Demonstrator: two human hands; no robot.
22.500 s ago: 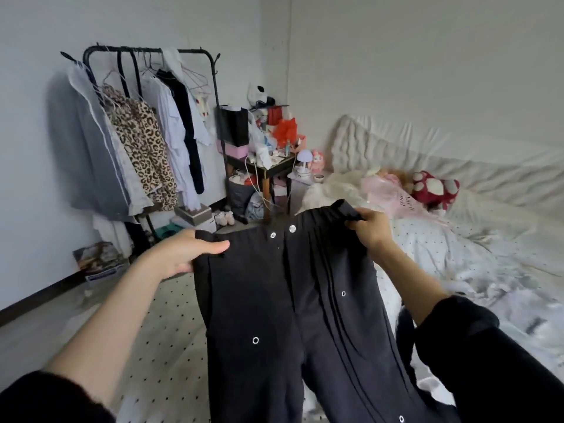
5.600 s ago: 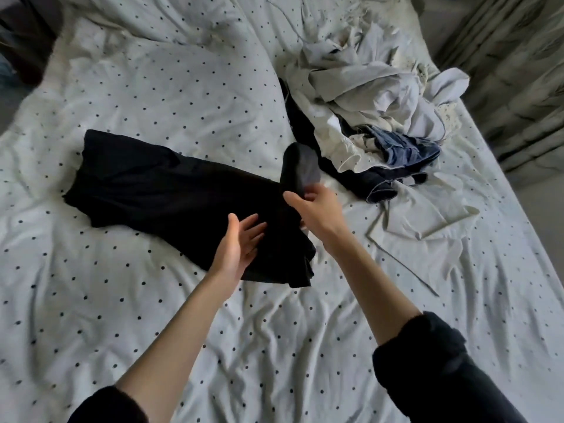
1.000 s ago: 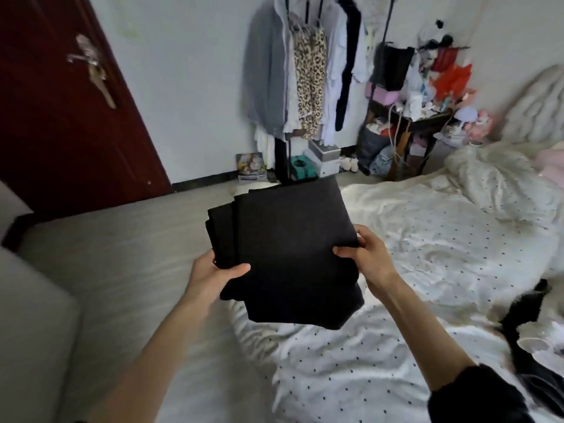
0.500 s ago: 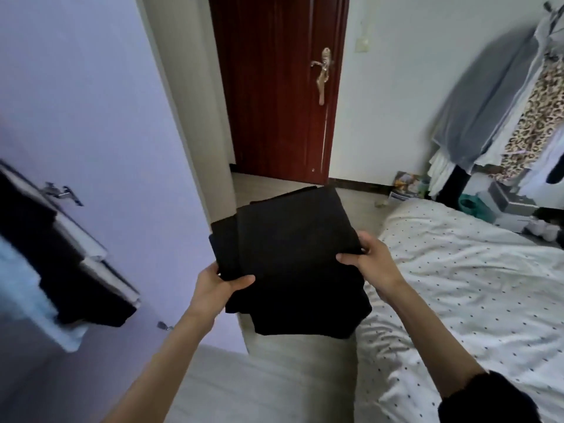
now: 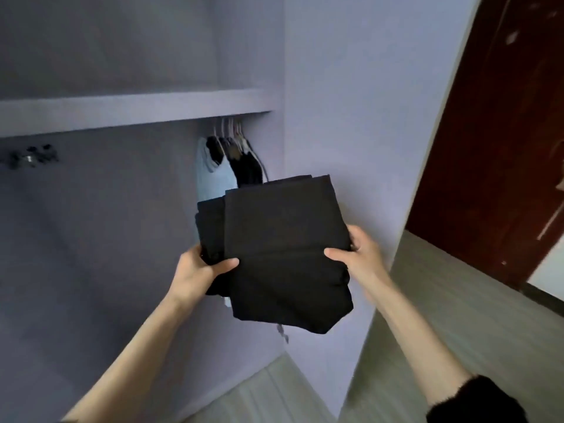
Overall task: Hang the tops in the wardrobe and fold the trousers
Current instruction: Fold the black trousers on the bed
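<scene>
The folded black trousers (image 5: pixel 280 245) form a thick square bundle held at chest height in front of the open lilac wardrobe (image 5: pixel 335 117). My left hand (image 5: pixel 203 270) grips the bundle's left edge, thumb on top. Its right edge sits in my right hand (image 5: pixel 358 257), thumb laid across the cloth. Behind the bundle, a pale blue top (image 5: pixel 210 178) and dark tops (image 5: pixel 247 166) hang on hangers under the wardrobe shelf (image 5: pixel 137 108); their lower parts are hidden.
The wardrobe's side panel (image 5: pixel 351 346) stands just right of the bundle. A dark red door (image 5: pixel 494 148) is at the far right. Pale wood floor (image 5: pixel 457 337) runs below. A small metal fitting (image 5: pixel 29 155) sits on the wardrobe's back wall at left.
The view has swung left from the bed and clothes rack, past the red door, to the open wardrobe. Both hands keep the same grip on the folded trousers.
</scene>
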